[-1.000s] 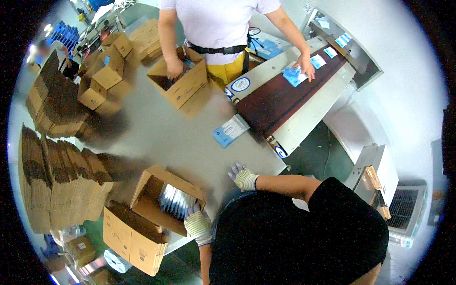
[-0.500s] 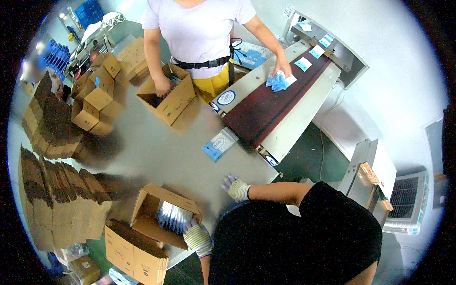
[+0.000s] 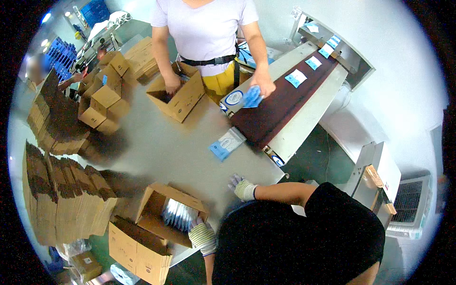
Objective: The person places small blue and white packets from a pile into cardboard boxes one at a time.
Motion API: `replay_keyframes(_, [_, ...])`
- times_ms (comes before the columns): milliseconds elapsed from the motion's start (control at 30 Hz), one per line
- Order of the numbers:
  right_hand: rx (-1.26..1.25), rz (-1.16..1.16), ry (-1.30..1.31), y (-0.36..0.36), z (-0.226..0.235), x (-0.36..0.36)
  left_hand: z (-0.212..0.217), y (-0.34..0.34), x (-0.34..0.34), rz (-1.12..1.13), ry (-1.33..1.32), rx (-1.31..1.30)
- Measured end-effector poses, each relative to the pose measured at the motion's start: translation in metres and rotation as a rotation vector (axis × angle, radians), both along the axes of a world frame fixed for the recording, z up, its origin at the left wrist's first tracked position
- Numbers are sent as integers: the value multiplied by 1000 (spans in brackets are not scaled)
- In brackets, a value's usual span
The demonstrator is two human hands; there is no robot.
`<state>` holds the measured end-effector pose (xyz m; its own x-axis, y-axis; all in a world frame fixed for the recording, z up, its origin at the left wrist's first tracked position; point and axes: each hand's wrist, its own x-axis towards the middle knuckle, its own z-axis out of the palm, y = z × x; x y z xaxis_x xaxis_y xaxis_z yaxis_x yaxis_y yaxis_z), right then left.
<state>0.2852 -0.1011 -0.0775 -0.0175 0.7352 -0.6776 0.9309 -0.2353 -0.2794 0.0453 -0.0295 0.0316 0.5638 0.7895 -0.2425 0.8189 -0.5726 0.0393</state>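
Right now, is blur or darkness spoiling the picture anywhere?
In the head view, the blue packets in the co-worker's hand look smeared; in that view, the fisheye rim blackens the corners; the head view's left hand and right hand look fairly clear.

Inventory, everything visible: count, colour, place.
Table: one, grey, centre
Conveyor: one, maroon-belted, upper right
Co-worker: one, lavender-topped, top centre
Co-worker's carton: one, brown, upper centre
Packets: several, blue-white, on conveyor, table, in co-worker's grasp
Packed carton: one, brown, lower centre-left
Other cartons: several, brown, upper left
Cardboard stacks: several, brown, left
Crates: several, blue, upper left
Equipment boxes: two, whitish, right
Background person: one, mostly hidden, far left
Left hand: one, striped-gloved, at packed carton
Right hand: one, striped-gloved, near table edge
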Motion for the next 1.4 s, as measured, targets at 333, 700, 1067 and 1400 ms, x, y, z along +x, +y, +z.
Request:
replay_keyframes(333, [60,-25,-32,-1,14,1,4,-1,2,-55,-156,158])
replay_keyframes(700, [46,53,-92,-3,20,1,5,-1,5,21,-83,20])
replay_keyframes(1067, [98,69,-88,-3,20,3,-6,2,2,-15,-103,72])
replay_keyframes(1400, [158,137,10,54,46,85,-8,5,-2,-46,-59,138])
